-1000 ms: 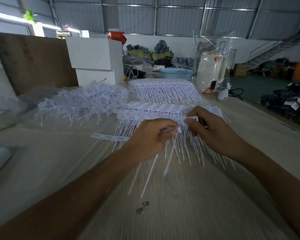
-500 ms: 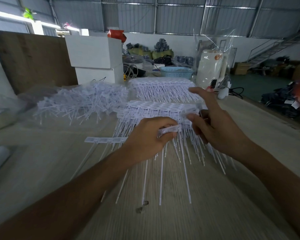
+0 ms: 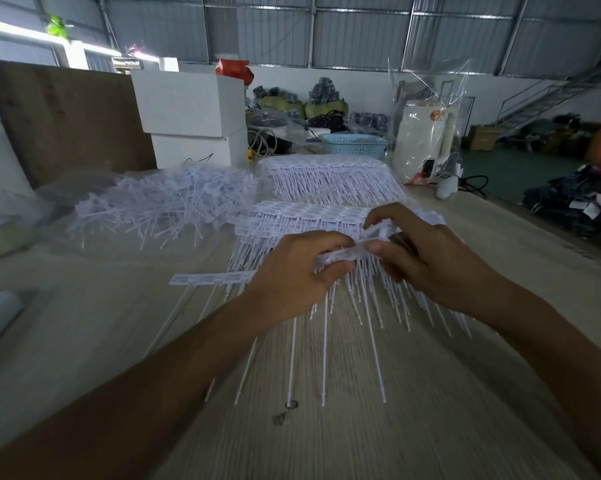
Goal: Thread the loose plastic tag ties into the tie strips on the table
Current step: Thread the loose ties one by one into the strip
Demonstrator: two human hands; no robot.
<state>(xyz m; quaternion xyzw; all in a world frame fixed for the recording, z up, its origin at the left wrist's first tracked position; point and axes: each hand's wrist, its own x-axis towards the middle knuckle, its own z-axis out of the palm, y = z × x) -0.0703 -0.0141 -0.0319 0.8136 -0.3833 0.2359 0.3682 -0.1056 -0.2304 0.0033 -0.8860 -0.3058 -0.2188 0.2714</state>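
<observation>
A white tie strip point(image 3: 342, 255) is held just above the wooden table point(image 3: 361, 427), its long thin ties hanging toward me. My left hand point(image 3: 292, 275) grips its left part between thumb and curled fingers. My right hand point(image 3: 427, 258) pinches its right end, where one tag head point(image 3: 375, 232) sticks up between thumb and fingers. A stack of finished strips point(image 3: 313, 216) lies right behind my hands. A single strip point(image 3: 212, 279) lies flat to the left. A heap of loose white ties point(image 3: 164, 202) sits at the far left on clear plastic.
Another stack of tie strips point(image 3: 330, 178) lies farther back. Behind it are two white boxes point(image 3: 191, 116), a blue basket point(image 3: 354, 145), a white roll in a clear bag point(image 3: 424, 140) and a brown board point(image 3: 67, 116). The table's right edge point(image 3: 534, 233) runs diagonally.
My right hand, which had lifted and opened its fingers half a second ago, has come back down and pinches the strip's right end. The strip's ties now hang lower toward me.
</observation>
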